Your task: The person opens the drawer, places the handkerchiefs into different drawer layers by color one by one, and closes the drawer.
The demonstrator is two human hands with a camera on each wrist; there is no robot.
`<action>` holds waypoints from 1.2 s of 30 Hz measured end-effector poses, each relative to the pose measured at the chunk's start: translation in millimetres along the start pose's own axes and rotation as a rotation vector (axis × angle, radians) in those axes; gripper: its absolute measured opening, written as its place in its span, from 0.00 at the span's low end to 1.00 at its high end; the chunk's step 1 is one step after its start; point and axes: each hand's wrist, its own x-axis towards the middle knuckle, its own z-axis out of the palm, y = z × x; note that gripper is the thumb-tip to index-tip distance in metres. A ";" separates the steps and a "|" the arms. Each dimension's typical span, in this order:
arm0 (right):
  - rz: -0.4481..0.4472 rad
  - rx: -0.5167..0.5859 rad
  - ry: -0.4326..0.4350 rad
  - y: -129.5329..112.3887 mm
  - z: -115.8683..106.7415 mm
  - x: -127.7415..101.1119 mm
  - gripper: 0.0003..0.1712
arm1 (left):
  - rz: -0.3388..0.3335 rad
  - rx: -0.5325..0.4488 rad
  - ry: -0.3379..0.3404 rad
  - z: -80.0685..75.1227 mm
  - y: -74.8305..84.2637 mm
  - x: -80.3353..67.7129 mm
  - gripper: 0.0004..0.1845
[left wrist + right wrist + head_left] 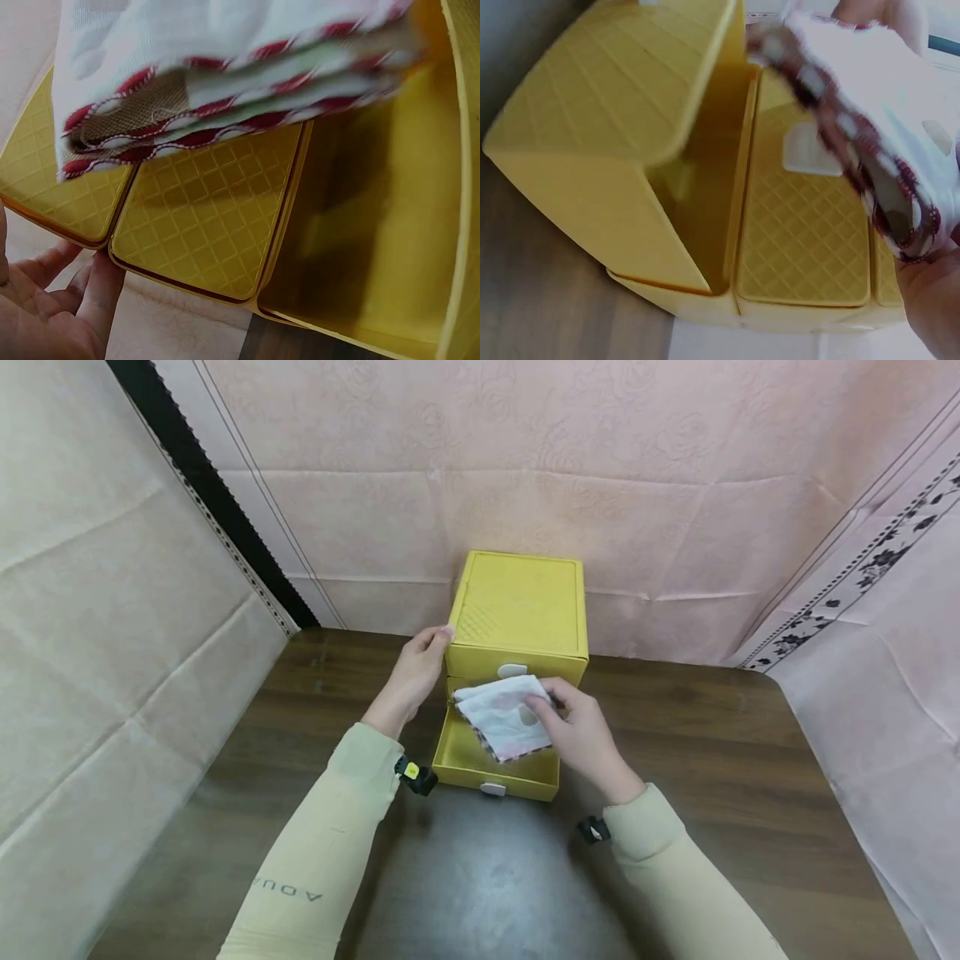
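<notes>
A yellow drawer cabinet (517, 610) stands on the dark wooden table (750, 777), its bottom drawer (480, 768) pulled out toward me. My right hand (581, 731) holds a folded white cloth with red-stitched edges (502, 714) over the open drawer; the cloth's layered edges (225, 105) fill the left wrist view and blur across the right wrist view (870, 127). My left hand (416, 672) rests against the cabinet's upper left corner, fingers touching its side. The drawer's inside (375, 247) looks bare where it shows.
Pink and beige sheets hang as walls around the table, with a flower-patterned strip (862, 577) at the right. Bare tabletop lies to both sides of the cabinet and in front of the drawer.
</notes>
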 end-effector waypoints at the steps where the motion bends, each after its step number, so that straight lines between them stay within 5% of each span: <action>1: 0.007 0.005 0.005 -4.0 -2.2 0.7 0.08 | 0.000 -0.002 0.001 -0.1 0.3 -0.3 0.32; 8: 0.062 0.097 -0.007 -33.9 -7.2 -0.5 0.06 | 0.001 0.005 0.002 -0.7 -0.1 -1.2 0.33; 14: 0.208 0.271 0.022 -19.4 18.5 -3.6 0.12 | -0.008 0.020 0.004 -2.5 -0.5 -1.1 0.33; 16: 0.262 0.224 0.039 -7.3 29.3 -6.1 0.13 | -0.015 0.021 0.001 -2.7 -0.2 -1.1 0.34; 20: 0.307 -0.078 -0.027 16.9 39.4 -11.2 0.11 | -0.041 0.023 -0.029 -3.0 1.1 -2.9 0.36; 26: 0.240 -0.485 -0.198 15.7 34.5 -9.6 0.05 | -0.034 0.020 -0.024 -4.0 0.3 -2.7 0.37; 36: 0.318 -0.614 -0.162 29.0 43.4 -1.5 0.16 | -0.049 0.026 -0.042 -2.8 0.6 -1.8 0.38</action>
